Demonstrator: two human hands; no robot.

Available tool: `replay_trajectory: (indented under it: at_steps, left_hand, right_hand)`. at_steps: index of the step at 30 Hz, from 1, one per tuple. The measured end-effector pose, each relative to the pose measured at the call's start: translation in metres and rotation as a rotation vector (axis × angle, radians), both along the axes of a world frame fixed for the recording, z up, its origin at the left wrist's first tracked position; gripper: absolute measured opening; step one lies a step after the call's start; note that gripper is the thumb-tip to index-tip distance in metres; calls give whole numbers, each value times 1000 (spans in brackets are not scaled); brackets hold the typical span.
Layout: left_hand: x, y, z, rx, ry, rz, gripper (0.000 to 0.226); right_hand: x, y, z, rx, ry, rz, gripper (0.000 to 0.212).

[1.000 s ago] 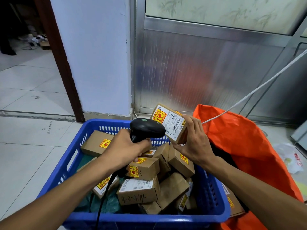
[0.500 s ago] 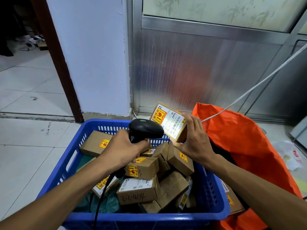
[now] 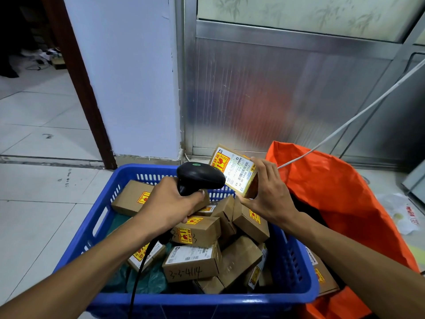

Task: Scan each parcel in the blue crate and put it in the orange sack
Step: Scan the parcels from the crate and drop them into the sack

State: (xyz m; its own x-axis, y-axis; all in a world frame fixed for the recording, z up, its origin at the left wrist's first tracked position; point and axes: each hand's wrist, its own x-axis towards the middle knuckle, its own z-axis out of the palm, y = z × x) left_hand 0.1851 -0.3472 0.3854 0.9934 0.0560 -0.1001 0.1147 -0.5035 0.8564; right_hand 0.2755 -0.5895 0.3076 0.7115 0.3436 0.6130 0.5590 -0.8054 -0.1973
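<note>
Above the blue crate (image 3: 76, 245), your right hand (image 3: 268, 199) pinches a small cardboard parcel (image 3: 236, 172) by its edges, label tilted toward the scanner. Just left of it, your left hand (image 3: 170, 203) is wrapped round the grip of the black barcode scanner (image 3: 200, 178), whose head nearly touches the parcel. Below both hands, more boxed parcels (image 3: 195, 261) lie heaped in the crate. Right of your right hand, the orange sack (image 3: 333, 199) stands open with parcels inside.
</note>
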Motion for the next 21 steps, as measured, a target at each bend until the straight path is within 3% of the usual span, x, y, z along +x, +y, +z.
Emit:
replay_trajectory:
  at_steps: [7, 21]
  left_hand:
    - [-1, 2, -2, 11, -26, -6, 15]
    - [6, 5, -9, 55, -30, 68, 15]
  right_hand:
    - [2, -6, -1, -14, 10, -5, 100]
    - [3, -10, -2, -35, 45, 1, 97]
